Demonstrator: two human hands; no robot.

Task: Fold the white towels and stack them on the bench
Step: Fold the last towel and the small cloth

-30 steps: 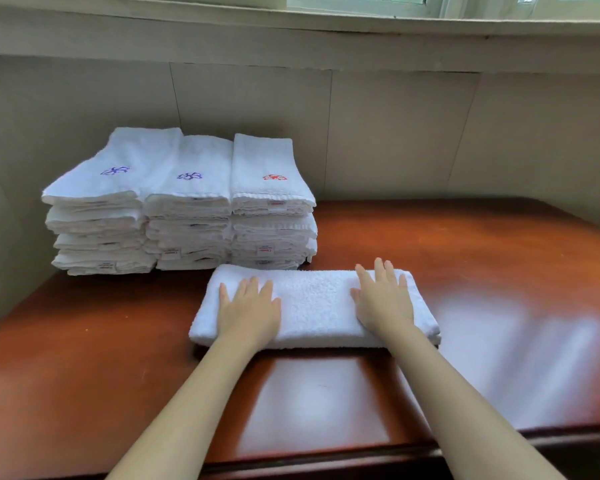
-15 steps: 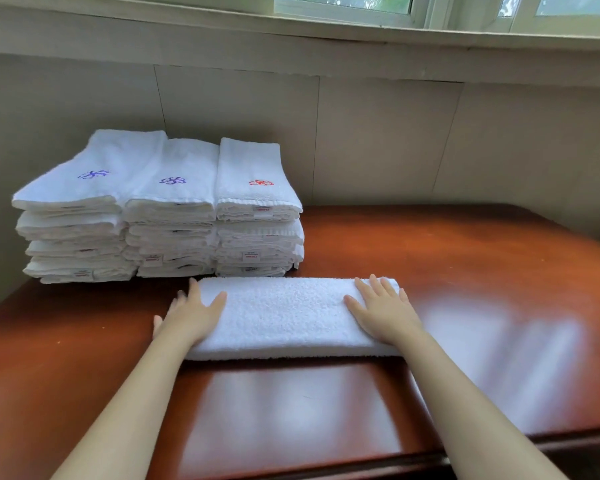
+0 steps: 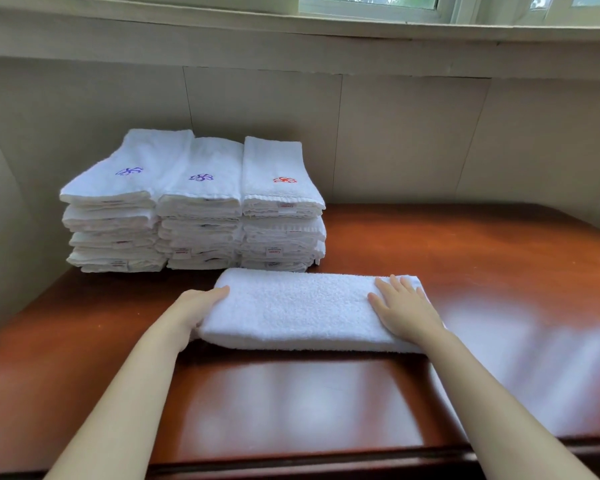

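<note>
The folded towel is lying on the bench just in front of the towel stacks, long side toward them. The left hand is gripping its left end, thumb on top, likely readying a fold; the right hand is pressing flat, fingers straight, pinning the right end.

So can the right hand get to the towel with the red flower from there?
Probably yes. The right hand lies flat on the folded towel, and nothing stands between it and the red-flower towel on top of its pile.
</note>
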